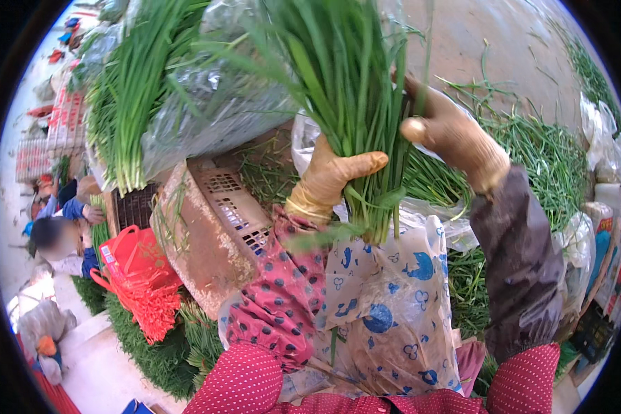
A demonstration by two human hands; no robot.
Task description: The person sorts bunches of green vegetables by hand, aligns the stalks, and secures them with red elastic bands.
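Observation:
A bunch of long green chives (pixel 355 117) stands upright before my chest, its leaf tips spreading at the top. My left hand (pixel 331 172), in a tan rubber glove, is wrapped round the lower part, thumb across the front. My right hand (pixel 455 131), in a similar soiled glove, is at the bunch's right side. Its thumb and fingers curl around some outer leaves, and part of the fingers is hidden behind them. Below the cut ends, a clear plastic apron (pixel 386 310) with blue prints covers my lap. A few loose leaves hang near my left wrist.
Loose chives (pixel 531 159) lie heaped at the right. A tied-looking bundle (pixel 127 103) rests on plastic sheeting (pixel 214 103) at the upper left. A dirty plastic crate (pixel 214 228) stands left of my arm, beside a red bag (pixel 141 269). Another person (pixel 65 234) works at far left.

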